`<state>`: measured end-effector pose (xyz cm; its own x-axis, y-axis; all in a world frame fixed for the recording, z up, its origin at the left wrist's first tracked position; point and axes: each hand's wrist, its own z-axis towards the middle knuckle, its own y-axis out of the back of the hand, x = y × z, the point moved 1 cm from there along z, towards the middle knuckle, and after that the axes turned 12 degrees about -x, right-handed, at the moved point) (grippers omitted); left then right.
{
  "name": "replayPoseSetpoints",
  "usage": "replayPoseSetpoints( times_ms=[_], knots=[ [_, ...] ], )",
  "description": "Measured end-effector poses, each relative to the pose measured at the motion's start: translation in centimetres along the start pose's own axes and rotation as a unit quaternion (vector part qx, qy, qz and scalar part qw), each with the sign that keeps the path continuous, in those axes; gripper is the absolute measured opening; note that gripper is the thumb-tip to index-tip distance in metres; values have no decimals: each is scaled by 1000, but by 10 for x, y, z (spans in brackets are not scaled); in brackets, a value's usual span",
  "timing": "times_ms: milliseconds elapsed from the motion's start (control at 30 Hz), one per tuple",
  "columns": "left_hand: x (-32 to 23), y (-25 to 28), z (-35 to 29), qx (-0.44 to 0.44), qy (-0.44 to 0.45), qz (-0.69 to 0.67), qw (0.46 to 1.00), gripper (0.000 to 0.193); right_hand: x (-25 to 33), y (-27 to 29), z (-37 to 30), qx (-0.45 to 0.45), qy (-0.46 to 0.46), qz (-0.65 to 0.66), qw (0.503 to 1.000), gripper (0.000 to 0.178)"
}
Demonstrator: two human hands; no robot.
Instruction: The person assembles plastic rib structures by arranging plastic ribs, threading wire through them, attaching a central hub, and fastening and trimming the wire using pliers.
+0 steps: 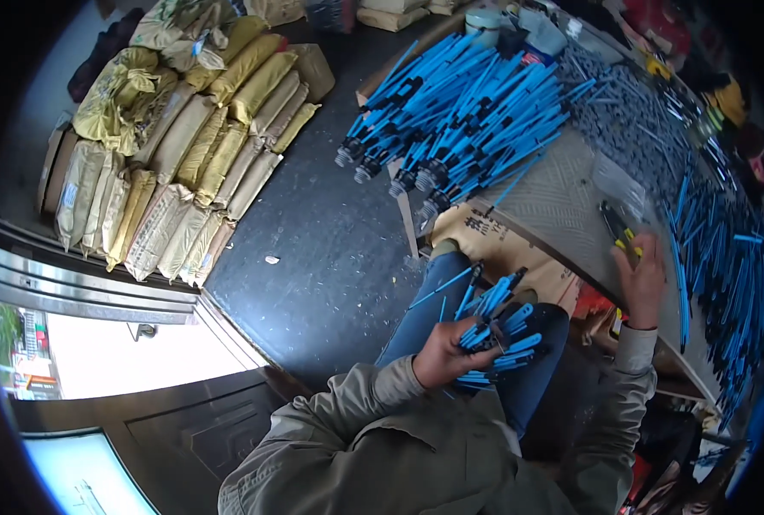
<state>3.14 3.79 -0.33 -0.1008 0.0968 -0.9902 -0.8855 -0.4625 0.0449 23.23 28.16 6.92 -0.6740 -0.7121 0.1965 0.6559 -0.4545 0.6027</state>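
My left hand (442,354) is closed around a bundle of thin blue rods with black fittings (506,339), above my lap. The rods fan out from my grip, and the hand covers part of them. Over on the table (545,193), my right hand (643,279) has thumb and fingers around the handle ends of pliers (615,227) with black and yellow handles. The pliers' jaws point away from me. A clear plastic bag (618,184) lies just beyond them.
Bundled blue rods with black ends (476,112) overhang the table's far left. Small grey parts (631,112) spread behind the bag; loose blue rods (725,283) lie to the right. A brown printed sheet (493,245) hangs below the table edge. Stacked sacks (193,146) stand across the floor.
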Motion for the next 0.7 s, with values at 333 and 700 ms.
replayPoseSetpoints(
  times_ms=[333, 700],
  knots=[
    [-9, 13, 13, 122, -11, -112, 986, 26, -35, -2, -27, 51, 4, -11, 999, 18],
    [-8, 14, 24, 133, 128, -64, 981, 34, 89, 50, -62, 185, 144, 92, 968, 25]
  ],
)
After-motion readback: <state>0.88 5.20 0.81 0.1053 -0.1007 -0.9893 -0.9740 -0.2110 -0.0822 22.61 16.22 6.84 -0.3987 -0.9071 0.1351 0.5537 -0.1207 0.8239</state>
